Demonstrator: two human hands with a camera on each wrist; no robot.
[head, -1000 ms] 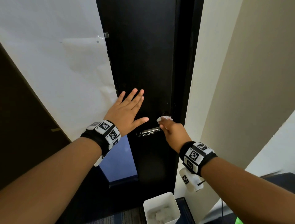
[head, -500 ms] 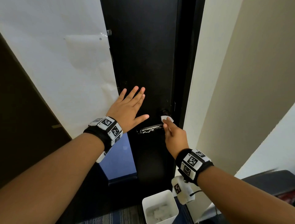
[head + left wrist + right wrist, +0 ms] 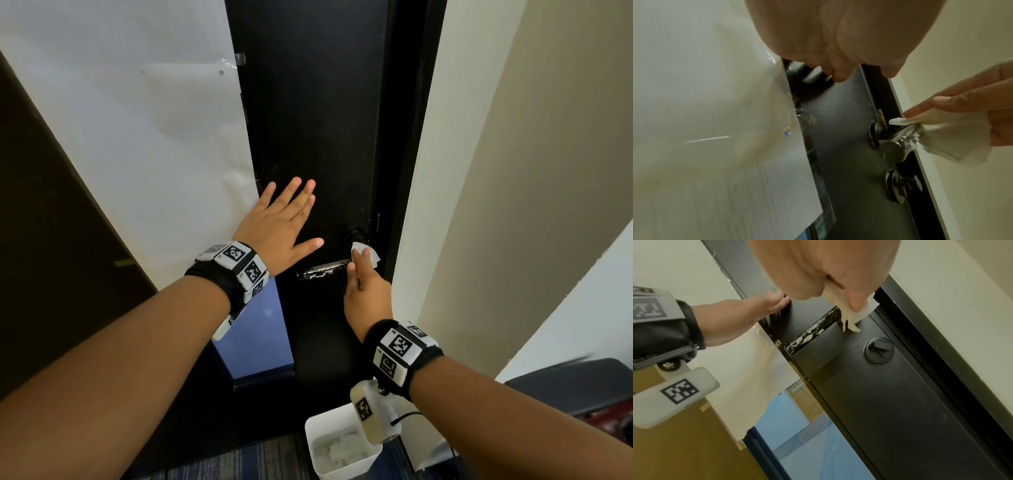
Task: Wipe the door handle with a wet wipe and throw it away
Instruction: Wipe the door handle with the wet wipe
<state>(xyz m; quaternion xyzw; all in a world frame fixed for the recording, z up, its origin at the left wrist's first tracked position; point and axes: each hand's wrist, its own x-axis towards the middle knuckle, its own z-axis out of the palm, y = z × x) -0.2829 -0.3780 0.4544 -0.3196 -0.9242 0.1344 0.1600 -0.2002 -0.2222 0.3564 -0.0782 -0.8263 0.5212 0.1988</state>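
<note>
One white rectangular bin [image 3: 318, 455] stood on the floor, holding crumpled white wipes. The right hand [image 3: 368, 294] pinched one thin wet wipe [image 3: 371, 253] between its fingers [image 3: 941, 100] against the door handle's [image 3: 323, 269] inner end. The left hand [image 3: 277, 226], fingers spread, pressed flat on the black door [image 3: 315, 120].

Clearance around door handle [image 3: 322, 270]

Left hand [image 3: 279, 228] lies flat on the door [image 3: 308, 120], just left of the lever; right hand [image 3: 367, 291] with wet wipe [image 3: 371, 253] covers its pivot end. Thumb-turn lock [image 3: 879, 350] sits close by. Lever's free end is exposed. Bin [image 3: 317, 428] stands on the floor below.
</note>
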